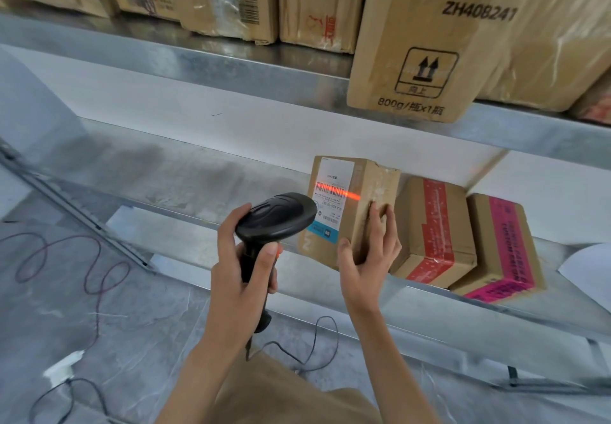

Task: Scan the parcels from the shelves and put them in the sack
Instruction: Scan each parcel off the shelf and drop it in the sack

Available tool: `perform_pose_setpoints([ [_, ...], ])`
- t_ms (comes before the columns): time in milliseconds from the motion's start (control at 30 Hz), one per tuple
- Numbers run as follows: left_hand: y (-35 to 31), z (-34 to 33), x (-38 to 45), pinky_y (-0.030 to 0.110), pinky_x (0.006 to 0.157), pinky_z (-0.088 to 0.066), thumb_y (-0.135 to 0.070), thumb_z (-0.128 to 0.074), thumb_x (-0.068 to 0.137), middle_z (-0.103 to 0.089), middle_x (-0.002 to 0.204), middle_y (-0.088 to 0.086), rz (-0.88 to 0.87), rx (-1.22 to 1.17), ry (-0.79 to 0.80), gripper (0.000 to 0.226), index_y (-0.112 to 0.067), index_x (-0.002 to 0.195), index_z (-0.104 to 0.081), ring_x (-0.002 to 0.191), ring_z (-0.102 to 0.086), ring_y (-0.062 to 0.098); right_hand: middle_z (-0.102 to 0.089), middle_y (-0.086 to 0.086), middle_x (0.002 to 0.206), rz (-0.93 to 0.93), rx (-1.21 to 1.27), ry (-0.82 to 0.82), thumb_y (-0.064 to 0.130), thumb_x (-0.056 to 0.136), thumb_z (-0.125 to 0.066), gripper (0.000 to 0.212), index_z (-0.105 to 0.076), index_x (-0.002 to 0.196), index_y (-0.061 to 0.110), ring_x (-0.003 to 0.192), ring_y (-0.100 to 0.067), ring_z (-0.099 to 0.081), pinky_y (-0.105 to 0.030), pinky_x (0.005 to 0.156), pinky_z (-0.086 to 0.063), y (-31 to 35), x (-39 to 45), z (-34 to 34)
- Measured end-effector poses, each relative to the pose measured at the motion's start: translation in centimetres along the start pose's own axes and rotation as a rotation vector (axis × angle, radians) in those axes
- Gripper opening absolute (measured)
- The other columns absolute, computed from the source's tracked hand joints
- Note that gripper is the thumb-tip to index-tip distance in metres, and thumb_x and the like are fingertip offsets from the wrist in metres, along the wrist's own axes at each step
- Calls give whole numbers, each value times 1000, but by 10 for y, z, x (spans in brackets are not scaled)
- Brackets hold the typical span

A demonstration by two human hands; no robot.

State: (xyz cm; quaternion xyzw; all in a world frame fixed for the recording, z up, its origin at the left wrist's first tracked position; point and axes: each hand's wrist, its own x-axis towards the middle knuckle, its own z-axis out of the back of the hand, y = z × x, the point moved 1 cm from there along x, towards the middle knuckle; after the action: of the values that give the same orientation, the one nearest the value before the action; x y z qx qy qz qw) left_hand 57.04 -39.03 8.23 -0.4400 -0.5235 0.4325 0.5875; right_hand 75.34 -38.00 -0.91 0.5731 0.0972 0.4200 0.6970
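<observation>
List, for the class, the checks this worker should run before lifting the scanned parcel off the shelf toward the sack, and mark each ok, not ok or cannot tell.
1. Beam on barcode: the red line crosses the label of the parcel. Ok.
2. Scan registered: nothing in view confirms it. Cannot tell.
3. Grip on parcel: right hand holds its near corner, thumb on the label face, fingers on the side. Ok.
4. Scanner secure: left hand grips the scanner handle. Ok.
5. Room to lift: the red-taped box sits close beside the parcel; contact unclear. Cannot tell.
6. Sack ready: no sack in view. Cannot tell.
</observation>
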Motion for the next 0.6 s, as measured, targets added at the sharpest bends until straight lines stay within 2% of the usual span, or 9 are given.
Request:
perform_pose_setpoints([
  [133,2,0,-1,35,56,-52,-49,-56,88,-66,80,6,-2,24,-1,42,-57,127,-42,55,-56,31,-20,10,163,-4,4,-4,37,83,-53,72,-32,152,41,137,-2,-20,-60,111,-34,-1,0,2],
  [267,4,1,-1,39,56,-52,-49,-56,88,-66,80,6,3,38,-13,43,-56,128,-42,55,-55,34,-19,11,163,-9,6,-9,38,82,-53,72,-30,151,46,137,-7,-22,-60,110,-35,-1,2,2],
  [400,3,3,0,38,56,-52,-48,-56,88,-67,81,5,3,37,-19,43,-55,128,-42,55,-55,34,-19,11,162,-19,4,-3,39,82,-52,72,-30,150,47,136,-1,-19,-60,110,-35,0,2,2],
  [533,5,5,0,38,57,-52,-48,-57,88,-67,83,6,9,25,-20,44,-55,128,-42,55,-55,33,-19,13,162,-31,19,23,39,82,-52,72,-30,151,47,138,-5,-21,-61,110,-35,3,0,2],
  [600,5,6,0,41,57,-52,-48,-57,87,-66,82,7,10,21,-14,44,-56,128,-43,55,-55,33,-21,16,161,-59,43,41,41,82,-52,72,-33,150,48,138,-4,-22,-57,111,-36,8,-1,4],
])
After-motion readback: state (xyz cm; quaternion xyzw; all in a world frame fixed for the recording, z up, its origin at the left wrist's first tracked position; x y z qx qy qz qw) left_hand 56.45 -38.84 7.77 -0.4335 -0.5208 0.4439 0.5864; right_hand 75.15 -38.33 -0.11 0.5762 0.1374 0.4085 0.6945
